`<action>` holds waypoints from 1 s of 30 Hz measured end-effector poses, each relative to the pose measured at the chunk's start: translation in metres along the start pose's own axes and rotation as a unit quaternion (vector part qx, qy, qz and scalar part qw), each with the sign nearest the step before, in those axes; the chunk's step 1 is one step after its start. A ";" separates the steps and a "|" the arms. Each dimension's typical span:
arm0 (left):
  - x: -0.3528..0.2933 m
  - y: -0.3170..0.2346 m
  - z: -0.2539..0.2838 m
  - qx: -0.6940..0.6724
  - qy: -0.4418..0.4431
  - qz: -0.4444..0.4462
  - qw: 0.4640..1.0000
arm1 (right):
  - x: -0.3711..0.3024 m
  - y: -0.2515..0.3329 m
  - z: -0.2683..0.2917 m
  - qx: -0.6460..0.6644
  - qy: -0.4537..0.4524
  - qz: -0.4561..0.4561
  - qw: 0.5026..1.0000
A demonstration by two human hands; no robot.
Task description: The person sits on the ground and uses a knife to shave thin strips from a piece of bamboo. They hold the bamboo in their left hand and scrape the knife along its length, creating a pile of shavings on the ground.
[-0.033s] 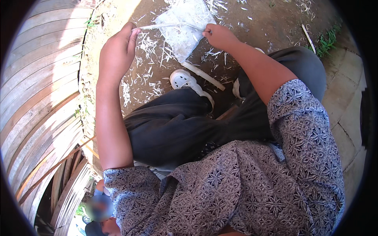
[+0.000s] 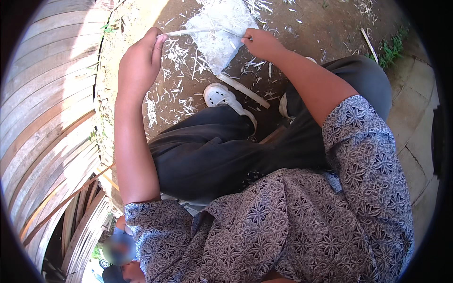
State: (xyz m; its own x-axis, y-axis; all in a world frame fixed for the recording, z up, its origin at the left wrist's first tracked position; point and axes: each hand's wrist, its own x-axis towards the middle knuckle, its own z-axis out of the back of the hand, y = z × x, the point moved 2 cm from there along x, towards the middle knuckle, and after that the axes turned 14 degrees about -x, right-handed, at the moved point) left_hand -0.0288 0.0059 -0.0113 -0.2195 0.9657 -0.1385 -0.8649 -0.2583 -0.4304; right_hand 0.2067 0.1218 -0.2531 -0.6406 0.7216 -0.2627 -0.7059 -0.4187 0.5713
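Head view looked down past a patterned grey sleeve (image 2: 363, 155) and dark trousers (image 2: 222, 155) to a white shoe (image 2: 219, 95) planted on bare, sunlit dirt (image 2: 330, 33). Beyond the knees, both hands were raised over the ground and held one thin pale strip (image 2: 200, 31) stretched between them. The left hand (image 2: 139, 63) had its fingers curled together, thumb and fingertips (image 2: 159, 38) pinched on the strip's left end. The right hand (image 2: 262, 43) was closed in a loose fist on the other end; whether it also gripped a tool could not be told. Under the strip lay a white heap of shavings (image 2: 222, 33), with looser slivers scattered around the shoe and a flat pale stick (image 2: 243, 89) lying just beside it. Curved wooden slats (image 2: 42, 118) filled the left side, and weathered boards (image 2: 420, 118) edged the right, with a tuft of grass (image 2: 389, 49) near them.
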 end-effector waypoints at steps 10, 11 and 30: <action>0.001 0.000 0.000 -0.060 0.011 0.036 0.997 | -0.004 0.103 0.056 0.238 0.008 0.057 0.970; 0.001 -0.001 -0.002 -0.061 0.012 0.031 0.998 | -0.005 0.106 0.056 0.247 0.010 0.073 0.966; 0.002 -0.005 -0.001 -0.055 0.021 0.020 0.998 | -0.002 0.060 0.036 0.081 0.060 -0.048 0.994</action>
State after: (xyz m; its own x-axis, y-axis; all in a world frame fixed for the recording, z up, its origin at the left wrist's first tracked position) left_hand -0.0243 0.0089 -0.0103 -0.2311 0.9536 -0.1932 -0.8005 -0.2992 -0.5194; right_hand 0.1765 0.1149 -0.1898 -0.6115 0.6783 -0.4074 -0.7134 -0.2498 0.6548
